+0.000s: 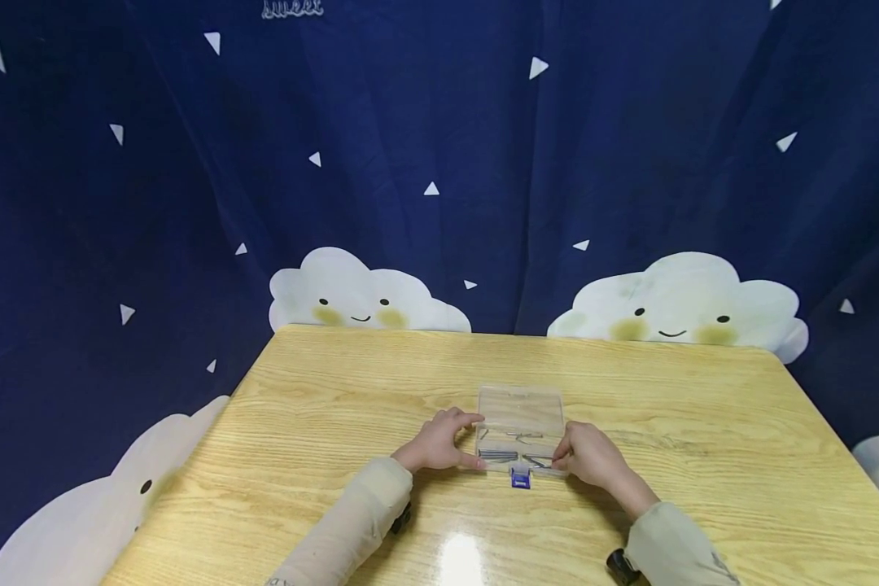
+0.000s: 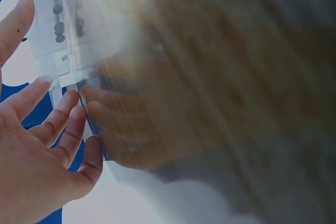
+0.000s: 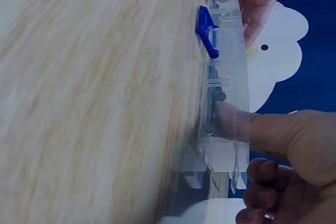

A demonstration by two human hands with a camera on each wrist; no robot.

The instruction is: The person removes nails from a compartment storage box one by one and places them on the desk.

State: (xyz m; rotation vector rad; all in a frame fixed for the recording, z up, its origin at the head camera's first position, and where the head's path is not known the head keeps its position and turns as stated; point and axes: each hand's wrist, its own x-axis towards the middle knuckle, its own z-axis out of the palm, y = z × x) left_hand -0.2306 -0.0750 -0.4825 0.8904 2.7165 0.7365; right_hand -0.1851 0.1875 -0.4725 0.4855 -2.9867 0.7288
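Note:
A shallow clear plastic box (image 1: 522,417) with dividers sits on the table, several thin metal nails (image 1: 498,456) lying in its front compartments. At its front edge hangs a blue latch (image 1: 521,478), flipped down. My left hand (image 1: 439,440) touches the box's left end, thumb at the front corner and index finger farther back. In the left wrist view its fingers reach out loosely. My right hand (image 1: 592,456) is at the right front compartment, fingers bent. Through the clear wall its thumb (image 3: 231,121) shows beside the nails; it appears to pinch one, partly hidden.
The box stands on a light wood-grain table (image 1: 337,382). Behind it hangs a dark blue curtain (image 1: 425,122) with white triangles and smiling clouds. Black wrist cameras (image 1: 621,567) sit under both sleeves. Smaller metal pieces (image 1: 525,436) lie in the box's middle row.

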